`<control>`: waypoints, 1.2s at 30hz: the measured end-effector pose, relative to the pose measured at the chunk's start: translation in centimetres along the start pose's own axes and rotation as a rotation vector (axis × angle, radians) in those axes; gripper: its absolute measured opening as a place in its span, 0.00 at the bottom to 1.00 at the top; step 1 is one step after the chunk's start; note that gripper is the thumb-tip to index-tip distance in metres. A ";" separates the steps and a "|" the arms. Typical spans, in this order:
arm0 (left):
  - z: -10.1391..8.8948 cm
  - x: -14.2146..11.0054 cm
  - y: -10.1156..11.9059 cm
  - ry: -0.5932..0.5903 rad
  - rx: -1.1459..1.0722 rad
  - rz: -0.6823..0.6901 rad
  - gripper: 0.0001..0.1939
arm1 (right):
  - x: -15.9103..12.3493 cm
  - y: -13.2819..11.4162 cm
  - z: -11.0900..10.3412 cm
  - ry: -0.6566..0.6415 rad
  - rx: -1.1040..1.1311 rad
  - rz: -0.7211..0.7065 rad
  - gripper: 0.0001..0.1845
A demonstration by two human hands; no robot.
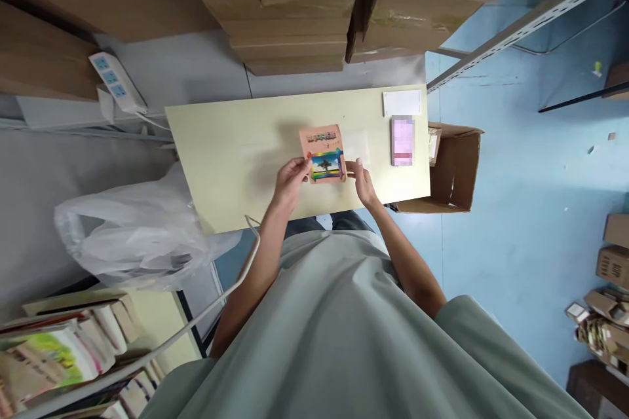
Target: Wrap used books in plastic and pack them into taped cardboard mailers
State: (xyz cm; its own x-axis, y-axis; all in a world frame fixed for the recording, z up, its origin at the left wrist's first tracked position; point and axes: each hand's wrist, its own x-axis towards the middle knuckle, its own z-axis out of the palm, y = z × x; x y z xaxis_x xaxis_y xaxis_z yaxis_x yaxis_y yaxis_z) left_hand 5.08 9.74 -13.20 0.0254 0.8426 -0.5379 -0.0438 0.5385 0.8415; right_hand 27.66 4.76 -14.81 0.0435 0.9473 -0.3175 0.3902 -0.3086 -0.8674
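Observation:
A thin orange-pink book (322,137) is held just above the cream table (230,157), its cover showing a tree picture in a rainbow frame. My left hand (289,182) is closed on its lower left edge, thumb on the cover. At the right edge, my right hand (364,184) has its fingers curled behind the book while its thumb points up, apart from the cover. Under and beside the book lies a pale, see-through sheet or sleeve (361,144); its kind is unclear. What the fingers do behind the book is hidden.
Right on the table are a white card-like box (401,103) and a phone (403,141) with a blurred screen. An open carton (455,170) stands beyond the right edge. Plastic bags (142,229), a power strip (115,82) and a white cable (211,304) are leftward. Cartons (295,26) line the back.

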 end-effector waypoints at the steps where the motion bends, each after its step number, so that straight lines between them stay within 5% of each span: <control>1: 1.0 -0.3 -0.8 -0.021 0.006 -0.036 0.33 | -0.5 0.3 -0.4 0.016 0.076 0.031 0.47; 7: 3.7 -0.6 -4.8 0.058 0.127 -0.129 0.31 | -1.8 3.1 -1.3 0.037 0.091 0.054 0.35; 13: 3.1 0.3 -6.6 0.129 0.372 -0.029 0.18 | -1.4 5.1 -0.3 0.091 -0.193 0.065 0.30; 20: 2.8 1.1 -7.5 0.195 0.446 -0.016 0.14 | -1.0 5.2 0.9 0.069 -0.387 0.067 0.24; 24: 2.4 1.5 -7.7 0.242 0.430 -0.009 0.14 | -1.2 5.3 0.4 0.070 -0.364 0.062 0.26; 31: 2.3 1.7 -7.5 0.282 0.402 -0.026 0.11 | -2.7 6.8 -2.4 0.366 -0.356 0.169 0.33; 36: 2.4 1.8 -7.8 0.288 0.398 -0.033 0.11 | -1.7 8.3 -2.6 0.330 -0.308 0.203 0.33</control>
State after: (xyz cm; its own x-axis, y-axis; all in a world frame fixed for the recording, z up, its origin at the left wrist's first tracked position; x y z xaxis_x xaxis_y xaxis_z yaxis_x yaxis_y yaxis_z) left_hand 7.88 7.09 -20.61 -0.2590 0.8207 -0.5092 0.3387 0.5709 0.7479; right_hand 33.27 0.77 -20.48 0.4167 0.8626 -0.2870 0.5949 -0.4975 -0.6314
